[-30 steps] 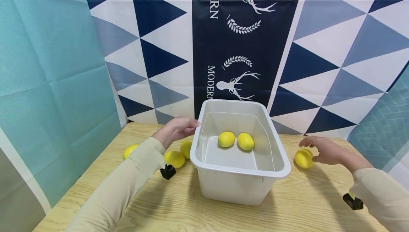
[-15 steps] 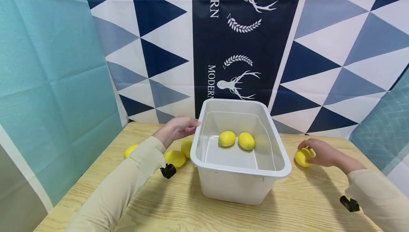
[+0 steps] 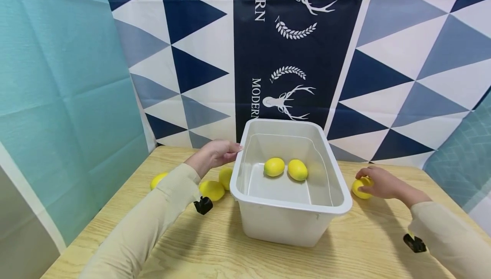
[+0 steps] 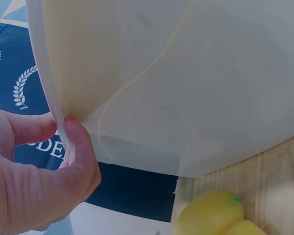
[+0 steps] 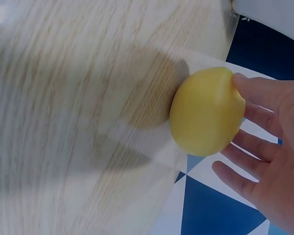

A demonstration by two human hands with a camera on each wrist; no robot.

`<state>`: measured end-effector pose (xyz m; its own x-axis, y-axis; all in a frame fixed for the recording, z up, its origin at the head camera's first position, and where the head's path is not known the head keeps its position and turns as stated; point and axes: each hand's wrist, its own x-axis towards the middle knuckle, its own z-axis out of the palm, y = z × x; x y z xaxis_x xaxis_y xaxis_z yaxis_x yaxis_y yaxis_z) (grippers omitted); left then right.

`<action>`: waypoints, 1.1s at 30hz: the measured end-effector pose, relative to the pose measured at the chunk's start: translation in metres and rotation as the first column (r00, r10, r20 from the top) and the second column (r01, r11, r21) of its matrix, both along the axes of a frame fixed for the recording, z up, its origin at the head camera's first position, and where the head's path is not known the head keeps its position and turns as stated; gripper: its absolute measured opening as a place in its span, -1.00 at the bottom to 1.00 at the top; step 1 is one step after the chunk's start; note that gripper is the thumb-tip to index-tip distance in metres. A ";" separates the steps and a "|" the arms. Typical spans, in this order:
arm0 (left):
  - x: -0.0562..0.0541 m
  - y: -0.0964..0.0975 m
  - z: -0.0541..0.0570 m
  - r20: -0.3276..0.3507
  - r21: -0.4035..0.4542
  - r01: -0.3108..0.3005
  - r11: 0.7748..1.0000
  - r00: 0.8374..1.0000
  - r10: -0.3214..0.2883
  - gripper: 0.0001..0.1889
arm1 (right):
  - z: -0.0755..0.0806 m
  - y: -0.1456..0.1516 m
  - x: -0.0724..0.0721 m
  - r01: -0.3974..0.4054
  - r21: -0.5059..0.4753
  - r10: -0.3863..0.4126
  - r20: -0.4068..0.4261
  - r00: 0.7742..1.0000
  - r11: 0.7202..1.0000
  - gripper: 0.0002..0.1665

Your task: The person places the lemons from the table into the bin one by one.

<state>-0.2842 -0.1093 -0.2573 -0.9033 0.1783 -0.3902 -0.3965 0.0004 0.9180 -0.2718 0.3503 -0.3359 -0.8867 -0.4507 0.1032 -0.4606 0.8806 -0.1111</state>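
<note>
My left hand [image 3: 218, 153] pinches the left rim of a pale grey plastic bin [image 3: 293, 205]; the left wrist view shows the thumb and a bent finger on either side of that rim [image 4: 41, 63]. Two yellow lemons [image 3: 274, 167] lie side by side on the bin's floor. Right of the bin, my right hand [image 3: 385, 184] grips another lemon [image 3: 359, 189]. Up close in the right wrist view, the thumb presses one end of this lemon [image 5: 206, 112] while fingertips go behind it, partly hidden. It sits low, close over the wooden tabletop.
Several more lemons [image 3: 212, 190] lie left of the bin, partly behind my left forearm. A patterned cloth [image 3: 199, 70] hangs behind the table [image 3: 184, 249], and a teal cloth [image 3: 69, 100] hangs along the left side.
The right hand has come left and its fingers have gone round the lemon, which has shifted slightly toward the bin. My left hand keeps its hold on the rim.
</note>
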 end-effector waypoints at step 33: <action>0.001 0.002 0.001 -0.001 -0.026 0.001 1.000 1.000 -0.001 -0.56 | -0.004 0.012 0.012 0.013 0.048 -0.021 0.161 0.987 0.999 -0.52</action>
